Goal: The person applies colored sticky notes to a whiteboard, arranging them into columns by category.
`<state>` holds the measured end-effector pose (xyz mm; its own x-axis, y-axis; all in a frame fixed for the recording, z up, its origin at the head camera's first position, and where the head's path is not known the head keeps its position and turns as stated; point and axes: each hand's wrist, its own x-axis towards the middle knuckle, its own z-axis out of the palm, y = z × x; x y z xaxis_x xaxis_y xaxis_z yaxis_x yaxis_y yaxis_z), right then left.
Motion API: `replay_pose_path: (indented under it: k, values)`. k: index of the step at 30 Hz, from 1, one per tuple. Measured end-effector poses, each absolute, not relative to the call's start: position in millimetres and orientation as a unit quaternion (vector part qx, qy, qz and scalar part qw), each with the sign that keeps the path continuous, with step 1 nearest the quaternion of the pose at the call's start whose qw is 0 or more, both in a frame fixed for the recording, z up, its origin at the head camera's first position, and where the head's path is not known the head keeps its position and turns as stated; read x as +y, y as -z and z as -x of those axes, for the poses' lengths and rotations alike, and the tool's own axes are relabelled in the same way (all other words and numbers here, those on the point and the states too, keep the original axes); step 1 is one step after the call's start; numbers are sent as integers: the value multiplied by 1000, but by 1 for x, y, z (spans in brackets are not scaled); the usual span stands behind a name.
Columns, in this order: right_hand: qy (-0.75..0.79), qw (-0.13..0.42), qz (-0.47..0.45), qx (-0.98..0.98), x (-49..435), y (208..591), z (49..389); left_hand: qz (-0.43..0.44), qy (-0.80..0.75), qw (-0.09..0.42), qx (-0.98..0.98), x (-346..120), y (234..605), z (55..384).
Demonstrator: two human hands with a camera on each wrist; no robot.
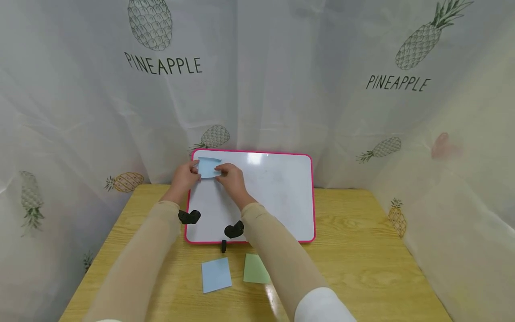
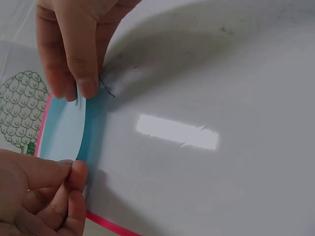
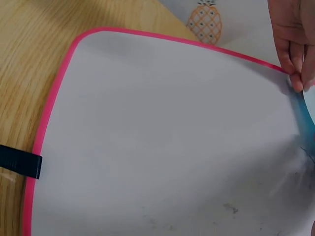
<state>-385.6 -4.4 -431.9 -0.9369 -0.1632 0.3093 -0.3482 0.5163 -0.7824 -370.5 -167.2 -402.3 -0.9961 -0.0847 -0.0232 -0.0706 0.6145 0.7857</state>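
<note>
A light blue sticky note [image 1: 208,167] is held against the upper left corner of a pink-framed whiteboard [image 1: 277,197]. My left hand [image 1: 186,179] pinches the note's left edge between thumb and fingers, and my right hand [image 1: 233,180] pinches its right edge. In the left wrist view the note [image 2: 64,129] bows between the left hand [image 2: 42,191] below and the right hand [image 2: 81,44] above, casting a blue-tinted shadow on the board. The right wrist view catches the left hand [image 3: 298,46] at the board's edge, with only part of the note beside it.
On the wooden table [image 1: 354,250] lie a blue sticky pad [image 1: 216,275] and a green one [image 1: 255,269], partly behind the right sleeve. A black clip-like piece [image 1: 223,246] sits at the board's lower edge. A pineapple-print curtain [image 1: 281,89] hangs behind.
</note>
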Motion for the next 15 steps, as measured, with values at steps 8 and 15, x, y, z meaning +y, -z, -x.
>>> replay_pose_path:
  k: [8, 15]
  values:
    - [-343, 86, -202, -913, -2, 421, 390, -28, 405, 35, -913, -170, 404, 371]
    - [-200, 103, -254, -941, 0, 417, 393, 16, 313, 84, -946, -166, 414, 370]
